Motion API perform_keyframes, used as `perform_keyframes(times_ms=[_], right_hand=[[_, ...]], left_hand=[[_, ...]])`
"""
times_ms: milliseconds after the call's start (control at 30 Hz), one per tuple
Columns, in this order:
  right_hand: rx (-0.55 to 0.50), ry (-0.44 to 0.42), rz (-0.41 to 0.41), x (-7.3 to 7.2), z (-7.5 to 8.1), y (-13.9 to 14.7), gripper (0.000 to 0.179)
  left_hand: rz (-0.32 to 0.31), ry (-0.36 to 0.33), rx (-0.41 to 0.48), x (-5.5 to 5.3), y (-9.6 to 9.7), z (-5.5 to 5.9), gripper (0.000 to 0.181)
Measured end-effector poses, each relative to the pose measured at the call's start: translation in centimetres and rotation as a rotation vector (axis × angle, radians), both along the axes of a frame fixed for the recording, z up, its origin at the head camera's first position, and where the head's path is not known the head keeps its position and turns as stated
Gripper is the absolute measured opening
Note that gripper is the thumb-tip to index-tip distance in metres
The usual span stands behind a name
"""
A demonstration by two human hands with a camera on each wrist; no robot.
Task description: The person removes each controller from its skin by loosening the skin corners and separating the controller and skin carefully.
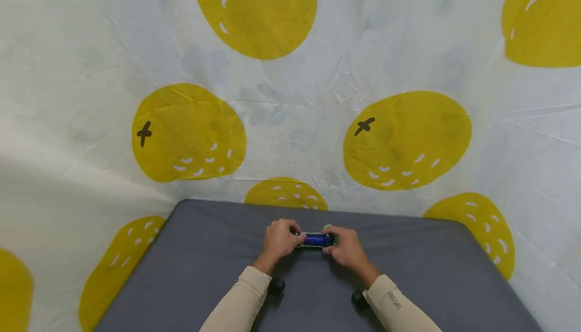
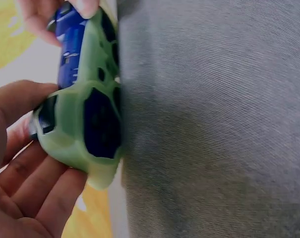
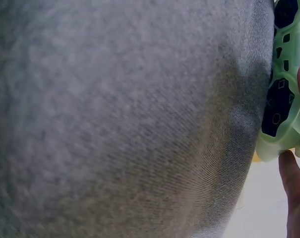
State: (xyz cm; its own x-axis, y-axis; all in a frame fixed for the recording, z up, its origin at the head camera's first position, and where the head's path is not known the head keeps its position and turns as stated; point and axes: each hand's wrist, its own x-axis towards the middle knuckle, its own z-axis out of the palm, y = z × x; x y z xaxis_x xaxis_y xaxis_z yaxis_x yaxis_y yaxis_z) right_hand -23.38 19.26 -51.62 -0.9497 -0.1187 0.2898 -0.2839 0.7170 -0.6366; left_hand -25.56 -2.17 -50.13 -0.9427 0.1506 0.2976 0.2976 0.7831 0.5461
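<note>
A blue game controller [image 1: 318, 240] in a pale green, translucent cover is held between my two hands above the grey surface. My left hand [image 1: 279, 239] grips its left end. In the left wrist view, the thumb lies along the edge of the green cover [image 2: 65, 126], and the fingers curl beneath the handle. My right hand [image 1: 348, 247] holds the other end with thumb and fingers. In the right wrist view, button symbols show on the dark blue face [image 3: 278, 106], and a fingertip touches the cover's lower edge. Part of the right hand lies outside that view.
A grey cloth-covered table [image 1: 218, 266] spreads under the hands. Behind it hangs a white curtain [image 1: 295, 140] printed with yellow fruit shapes. Black wrist devices [image 1: 276, 286] sit by the beige sleeves [image 1: 240, 296].
</note>
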Motion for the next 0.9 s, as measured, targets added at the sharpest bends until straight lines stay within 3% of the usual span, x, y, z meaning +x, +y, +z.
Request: perform_keyframes(times_ms=[300, 567, 767, 900], right_hand=[[0.021, -0.016, 0.015, -0.29, 0.41, 0.20, 0.036], [0.002, -0.020, -0.007, -0.33, 0.35, 0.30, 0.038], [-0.011, -0.044, -0.003, -0.40, 0.53, 0.23, 0.037], [-0.010, -0.049, -0.001, -0.52, 0.51, 0.27, 0.038]], left_hand=[[-0.059, -0.011, -0.042, -0.04, 0.12, 0.63, 0.005], [-0.008, -0.007, -0.046, 0.59, 0.50, 0.32, 0.024], [-0.003, -0.034, 0.012, 0.41, 0.51, 0.48, 0.010], [-0.001, -0.063, -0.050, 0.40, 0.82, 0.95, 0.011]])
